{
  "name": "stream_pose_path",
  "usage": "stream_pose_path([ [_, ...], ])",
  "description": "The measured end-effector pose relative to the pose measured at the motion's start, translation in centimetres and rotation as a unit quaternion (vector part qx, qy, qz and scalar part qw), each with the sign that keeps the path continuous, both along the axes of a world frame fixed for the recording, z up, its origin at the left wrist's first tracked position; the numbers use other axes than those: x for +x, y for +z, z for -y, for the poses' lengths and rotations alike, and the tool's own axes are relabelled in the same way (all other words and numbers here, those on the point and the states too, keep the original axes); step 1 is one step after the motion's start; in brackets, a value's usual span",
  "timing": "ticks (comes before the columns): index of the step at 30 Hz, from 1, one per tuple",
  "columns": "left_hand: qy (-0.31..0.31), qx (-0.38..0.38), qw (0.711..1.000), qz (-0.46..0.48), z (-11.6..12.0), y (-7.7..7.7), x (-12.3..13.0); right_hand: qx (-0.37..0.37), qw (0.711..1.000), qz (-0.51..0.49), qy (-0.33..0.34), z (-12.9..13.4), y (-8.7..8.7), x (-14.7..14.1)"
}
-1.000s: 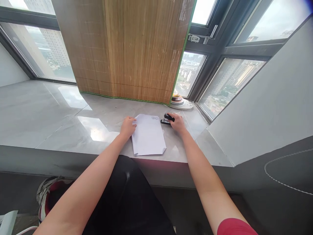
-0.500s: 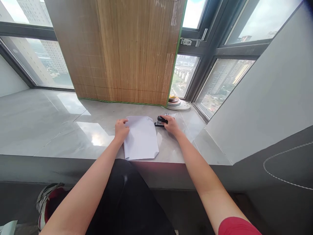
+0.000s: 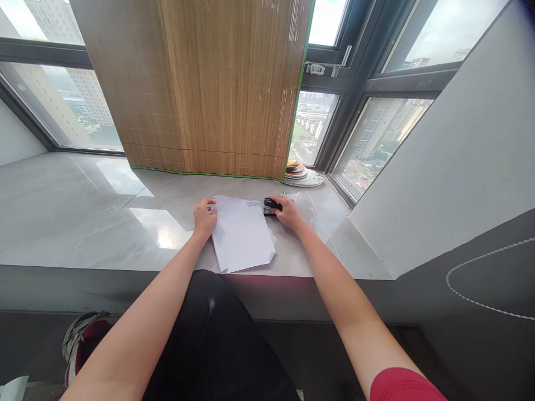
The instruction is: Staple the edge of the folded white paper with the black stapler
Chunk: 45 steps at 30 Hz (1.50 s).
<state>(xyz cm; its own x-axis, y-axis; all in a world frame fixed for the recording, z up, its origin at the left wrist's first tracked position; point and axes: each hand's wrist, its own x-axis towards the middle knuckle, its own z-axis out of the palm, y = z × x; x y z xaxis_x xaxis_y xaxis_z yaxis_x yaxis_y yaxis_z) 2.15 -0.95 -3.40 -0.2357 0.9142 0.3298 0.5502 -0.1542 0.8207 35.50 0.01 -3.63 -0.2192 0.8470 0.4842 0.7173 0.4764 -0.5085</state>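
White paper (image 3: 241, 236) lies on the grey stone sill, its lower edge near the front and its lower right corner bent. Some dark marks show at its upper right corner. My left hand (image 3: 205, 218) grips the left edge of the paper near the top. A black stapler (image 3: 271, 206) sits at the paper's upper right edge. My right hand (image 3: 287, 213) is closed over the stapler from the right. Whether the paper's corner is inside the stapler's jaws I cannot tell.
Behind the hands a bamboo blind (image 3: 225, 89) hangs down to the sill (image 3: 104, 234). A stack of plates or discs (image 3: 301, 174) stands by the window corner. Something clear and shiny (image 3: 311, 214) lies right of the stapler. A bag (image 3: 83, 340) is low at left.
The paper has turned slightly, its lower end swinging right and its top edge rising a little. The stapler now sits closer against the upper right corner, my right hand still on it.
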Motion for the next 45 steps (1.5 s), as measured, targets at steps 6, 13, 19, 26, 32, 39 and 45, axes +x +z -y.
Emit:
stream_pose_path([
  [6, -0.048, -0.015, 0.998, -0.032, -0.4, 0.1, -0.1, 0.001, 1.000, -0.001, -0.010, -0.3, -0.2, 0.2],
  [13, -0.131, 0.047, 0.949, -0.283, 1.7, 2.8, 5.7, 0.003, 1.000, -0.030, 0.007, -0.1, 0.0, -0.2],
  [19, -0.298, -0.053, 0.847, -0.437, 2.7, 1.7, 9.8, 0.008, 1.000, -0.005, -0.008, -0.3, 0.1, -0.5],
  [26, -0.354, -0.071, 0.836, -0.413, 3.2, 0.8, 8.0, 0.015, 0.999, 0.006, -0.034, -0.6, 0.0, -1.0],
  [32, -0.368, -0.062, 0.843, -0.386, 3.3, 0.8, 8.6, 0.015, 0.999, 0.014, -0.038, -0.6, 0.3, -1.4],
  [39, -0.367, -0.063, 0.845, -0.385, 3.4, 0.8, 8.7, 0.013, 0.999, 0.008, -0.048, -1.0, 0.0, -1.4],
  [45, -0.367, -0.066, 0.842, -0.389, 3.3, 0.8, 8.7, 0.007, 0.999, 0.009, -0.042, -1.0, -0.2, -1.3],
])
